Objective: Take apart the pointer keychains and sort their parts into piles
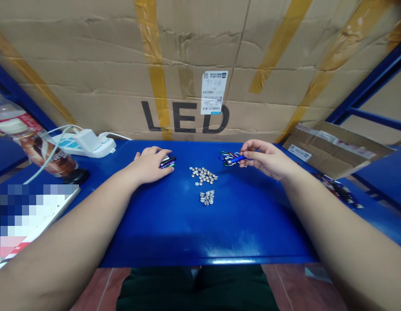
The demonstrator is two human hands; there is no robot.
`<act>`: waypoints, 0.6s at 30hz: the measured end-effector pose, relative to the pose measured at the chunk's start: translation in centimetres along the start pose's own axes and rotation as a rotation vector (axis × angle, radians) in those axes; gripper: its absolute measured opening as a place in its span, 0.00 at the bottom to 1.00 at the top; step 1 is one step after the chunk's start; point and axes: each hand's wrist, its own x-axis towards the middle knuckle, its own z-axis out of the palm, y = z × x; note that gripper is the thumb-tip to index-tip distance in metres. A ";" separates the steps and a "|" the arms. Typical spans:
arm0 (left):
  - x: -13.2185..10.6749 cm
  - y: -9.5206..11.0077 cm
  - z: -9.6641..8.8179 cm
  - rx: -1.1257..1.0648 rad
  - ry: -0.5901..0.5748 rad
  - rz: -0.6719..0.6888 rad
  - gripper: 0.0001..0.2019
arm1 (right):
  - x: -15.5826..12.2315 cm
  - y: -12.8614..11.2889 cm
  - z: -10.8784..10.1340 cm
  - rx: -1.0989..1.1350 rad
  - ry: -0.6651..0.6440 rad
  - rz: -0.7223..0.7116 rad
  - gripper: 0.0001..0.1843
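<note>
My left hand [152, 164] lies palm down on the blue table [203, 233], its fingers closed over a few small dark tube-shaped keychain lights [168, 162]. My right hand [268, 159] pinches a blue keychain light [237, 160] at the edge of a small pile of coloured carabiner keychains [227, 156]. Between the hands sit two heaps of silver button cells: a larger spread one [203, 174] and a smaller tight one [207, 197] nearer to me.
A big cardboard box marked LED [187, 116] walls off the back. A white power strip [84, 144] and a brown drink bottle [41, 151] stand at the left. A flat cardboard box [336, 149] and more keychains [341, 192] lie at the right.
</note>
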 end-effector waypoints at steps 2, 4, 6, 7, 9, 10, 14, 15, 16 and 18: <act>-0.1 0.1 -0.1 -0.008 0.008 0.008 0.37 | 0.1 0.1 -0.1 -0.017 -0.002 -0.020 0.19; -0.1 0.2 -0.2 -0.023 0.034 0.023 0.36 | 0.1 0.2 -0.1 -0.027 0.012 -0.045 0.19; -0.2 0.6 -0.3 -0.057 0.088 0.059 0.35 | 0.1 0.2 0.1 -0.029 0.026 -0.056 0.20; -0.3 0.9 -0.3 -0.081 0.121 0.089 0.33 | 0.0 0.2 0.3 -0.024 0.025 -0.055 0.20; -0.6 1.6 -0.5 -0.153 0.191 0.175 0.29 | 0.0 0.1 1.0 -0.007 0.008 -0.053 0.20; -0.8 2.1 -0.6 -0.199 0.221 0.230 0.27 | -0.1 0.0 1.5 0.005 -0.002 -0.058 0.20; -2.0 4.8 -0.7 -0.431 0.259 0.461 0.23 | -0.4 -0.4 4.6 0.030 -0.058 -0.102 0.19; -2.2 5.5 -0.6 -0.513 0.234 0.483 0.25 | -0.5 -0.5 5.4 0.018 -0.076 -0.119 0.18; -2.5 6.3 -0.4 -0.624 0.190 0.484 0.27 | -0.6 -0.7 6.3 -0.003 -0.092 -0.142 0.17; -2.9 7.6 0.1 -0.822 0.117 0.503 0.27 | -0.9 -0.8 7.9 -0.065 -0.108 -0.202 0.16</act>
